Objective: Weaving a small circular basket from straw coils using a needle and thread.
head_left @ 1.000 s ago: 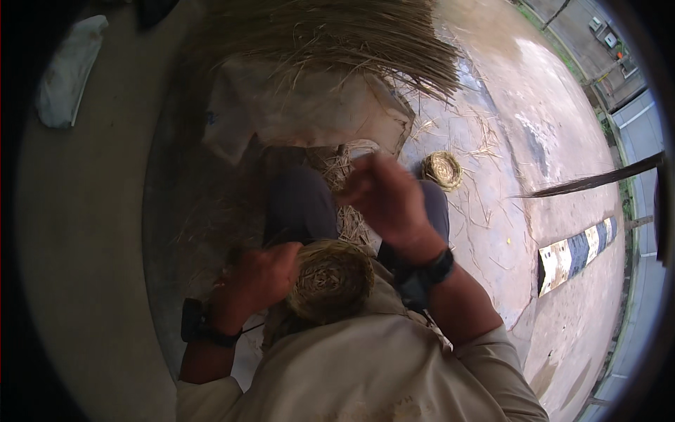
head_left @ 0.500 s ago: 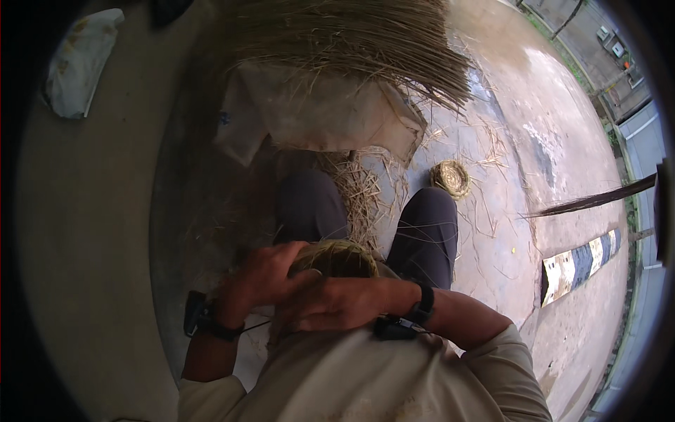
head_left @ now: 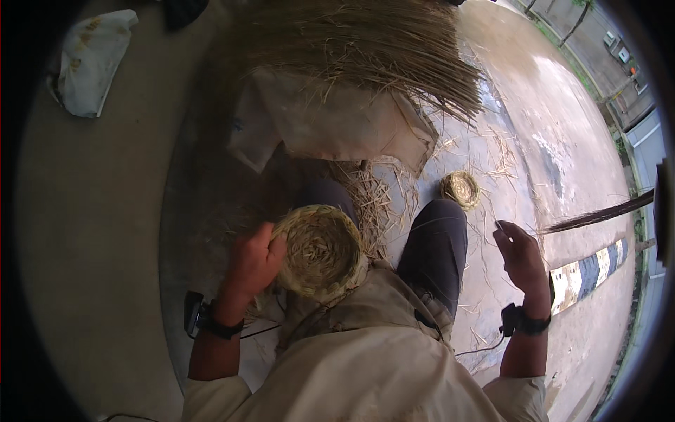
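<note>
My left hand (head_left: 256, 260) grips the left rim of a shallow round woven straw basket (head_left: 315, 253), which is tilted up over my lap to show its coiled inside. Out to the right, beside my right knee (head_left: 434, 239), my right hand (head_left: 518, 253) is closed on a thin needle-like piece (head_left: 498, 226) pointing forward. A smaller round straw coil (head_left: 460, 190) lies on the paved ground just beyond that knee. Loose straw bits (head_left: 369, 200) are scattered between and around my legs.
A large bundle of straw stalks (head_left: 365, 49) rests on a crumpled pale sack (head_left: 334, 130) ahead. A white bag (head_left: 91, 63) lies at upper left. At right are a dark brush of long fibres (head_left: 598, 211) and a black-and-white striped strip (head_left: 590, 271).
My right hand has swung from across the basket out to the right. My left hand has tilted the basket up, so its inside shows beside my left knee.
</note>
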{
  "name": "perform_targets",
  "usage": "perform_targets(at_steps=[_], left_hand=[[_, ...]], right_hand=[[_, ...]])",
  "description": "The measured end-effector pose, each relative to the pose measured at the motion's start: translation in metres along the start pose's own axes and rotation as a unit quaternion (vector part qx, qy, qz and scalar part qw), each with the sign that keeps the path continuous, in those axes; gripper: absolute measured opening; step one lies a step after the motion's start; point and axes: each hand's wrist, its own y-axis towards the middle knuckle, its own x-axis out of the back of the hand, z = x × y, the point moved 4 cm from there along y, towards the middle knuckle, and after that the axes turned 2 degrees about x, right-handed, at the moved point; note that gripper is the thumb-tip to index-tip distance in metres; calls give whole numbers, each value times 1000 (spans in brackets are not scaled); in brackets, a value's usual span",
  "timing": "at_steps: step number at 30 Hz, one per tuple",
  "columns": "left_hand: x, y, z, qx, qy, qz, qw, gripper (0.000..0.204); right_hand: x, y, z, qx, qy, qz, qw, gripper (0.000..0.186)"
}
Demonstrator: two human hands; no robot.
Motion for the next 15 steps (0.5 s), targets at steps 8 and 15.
perform_targets(at_steps=[8,15], left_hand=[[-12,-5,-55,-88,9,-8,996,18],[-12,-17,-69,-98,-5,-4,995,18]], right_hand=[[-113,-14,135,289,164,61,941,37],[-140,-10,172,262,87,99,956,24]])
